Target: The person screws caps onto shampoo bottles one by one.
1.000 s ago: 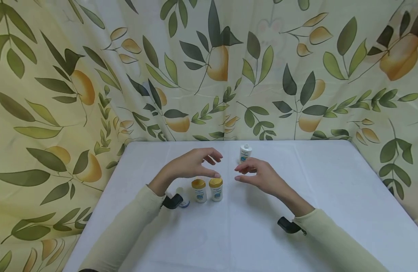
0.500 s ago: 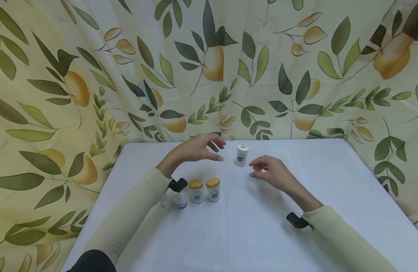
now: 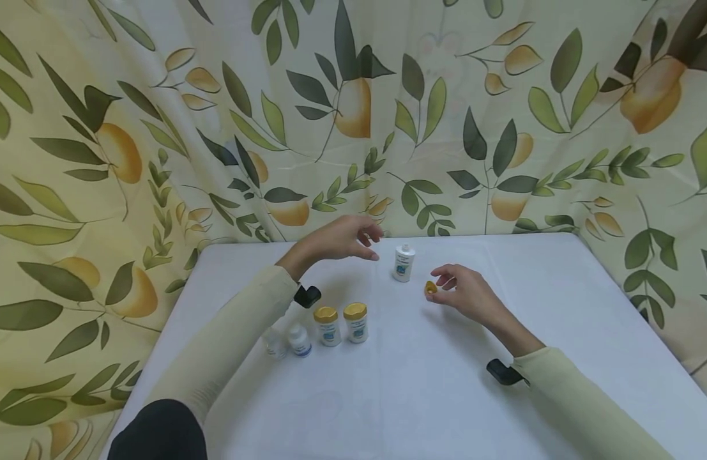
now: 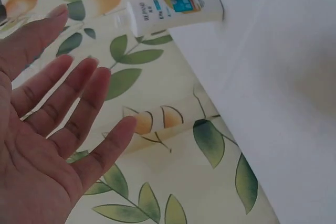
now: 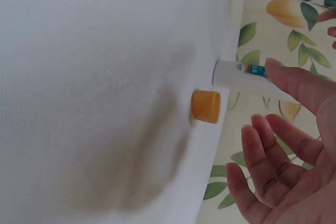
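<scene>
An open white bottle [image 3: 403, 263] with a printed label and bare neck stands upright near the table's far edge. My left hand [image 3: 344, 237] is held in the air just left of it, fingers loosely extended and apart from the bottle. A small orange-yellow cap [image 5: 206, 106] rests on the tablecloth to the right of the bottle. Beside the cap is my right hand [image 3: 465, 292]; in the right wrist view its fingers are spread and hold nothing, with a gap between them and the cap.
Two white jars, a left one [image 3: 327, 327] and a right one [image 3: 356, 322], have gold lids. Left of them stand a small white bottle [image 3: 299, 340] and a clear-looking one [image 3: 274, 343], close to my left sleeve. A leaf-patterned curtain [image 3: 330, 128] hangs behind the white table [image 3: 445, 396].
My right hand moved rightward with the cap between its fingers and has let go of it on the table. My left hand moved away from the jars toward the far edge.
</scene>
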The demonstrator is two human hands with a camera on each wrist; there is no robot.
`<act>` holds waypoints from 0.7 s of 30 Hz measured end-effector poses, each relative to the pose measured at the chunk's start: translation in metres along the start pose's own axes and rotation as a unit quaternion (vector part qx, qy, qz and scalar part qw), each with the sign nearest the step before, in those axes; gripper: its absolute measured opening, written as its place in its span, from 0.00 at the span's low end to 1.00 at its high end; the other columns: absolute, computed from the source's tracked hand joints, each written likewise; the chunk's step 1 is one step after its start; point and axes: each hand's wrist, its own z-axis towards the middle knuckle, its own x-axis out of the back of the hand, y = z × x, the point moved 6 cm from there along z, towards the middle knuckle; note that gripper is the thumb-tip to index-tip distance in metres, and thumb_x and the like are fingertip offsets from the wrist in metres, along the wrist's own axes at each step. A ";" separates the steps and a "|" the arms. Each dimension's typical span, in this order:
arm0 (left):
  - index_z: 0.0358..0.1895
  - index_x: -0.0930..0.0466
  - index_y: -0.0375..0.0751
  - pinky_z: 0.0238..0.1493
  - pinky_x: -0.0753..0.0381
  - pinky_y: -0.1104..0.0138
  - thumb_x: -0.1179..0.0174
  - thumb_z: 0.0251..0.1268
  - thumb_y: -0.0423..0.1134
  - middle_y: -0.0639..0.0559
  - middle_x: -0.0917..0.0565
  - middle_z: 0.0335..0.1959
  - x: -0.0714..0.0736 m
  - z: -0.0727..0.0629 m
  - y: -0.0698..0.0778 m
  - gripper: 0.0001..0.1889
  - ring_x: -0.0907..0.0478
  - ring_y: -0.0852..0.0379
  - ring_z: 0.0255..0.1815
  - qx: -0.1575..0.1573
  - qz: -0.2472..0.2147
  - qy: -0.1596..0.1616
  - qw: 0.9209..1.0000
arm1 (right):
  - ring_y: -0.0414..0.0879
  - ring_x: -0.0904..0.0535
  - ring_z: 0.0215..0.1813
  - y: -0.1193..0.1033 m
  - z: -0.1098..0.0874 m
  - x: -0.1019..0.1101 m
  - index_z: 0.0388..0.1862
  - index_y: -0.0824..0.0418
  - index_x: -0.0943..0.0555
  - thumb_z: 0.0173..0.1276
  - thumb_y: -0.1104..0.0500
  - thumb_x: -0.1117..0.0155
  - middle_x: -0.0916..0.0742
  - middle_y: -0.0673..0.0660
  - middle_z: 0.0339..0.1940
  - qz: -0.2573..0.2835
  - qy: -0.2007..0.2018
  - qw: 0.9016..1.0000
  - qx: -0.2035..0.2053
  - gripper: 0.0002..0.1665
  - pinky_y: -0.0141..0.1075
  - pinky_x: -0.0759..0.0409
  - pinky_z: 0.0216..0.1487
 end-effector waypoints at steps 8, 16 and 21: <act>0.61 0.21 0.41 0.53 0.16 0.68 0.30 0.65 0.37 0.49 0.18 0.56 -0.004 0.020 -0.002 0.22 0.20 0.52 0.57 -0.002 0.015 -0.017 1.000 | 0.55 0.18 0.49 0.012 0.003 -0.005 0.60 0.66 0.21 0.61 0.53 0.22 0.14 0.62 0.47 -0.008 -0.008 0.999 -0.033 0.33 0.42 0.18 0.43; 0.61 0.22 0.40 0.55 0.17 0.68 0.29 0.65 0.36 0.48 0.19 0.56 -0.012 0.039 -0.006 0.22 0.20 0.49 0.59 -0.005 0.031 -0.031 0.999 | 0.54 0.18 0.48 0.019 0.006 -0.007 0.59 0.66 0.20 0.60 0.52 0.22 0.14 0.61 0.45 -0.022 0.000 0.999 -0.034 0.32 0.42 0.19 0.43; 0.60 0.22 0.39 0.54 0.17 0.69 0.29 0.64 0.35 0.47 0.19 0.56 -0.022 0.052 -0.011 0.22 0.20 0.50 0.58 -0.012 0.042 -0.040 0.998 | 0.54 0.18 0.47 0.022 0.007 -0.009 0.59 0.66 0.19 0.60 0.53 0.22 0.14 0.60 0.44 -0.022 -0.002 0.999 -0.039 0.32 0.43 0.19 0.43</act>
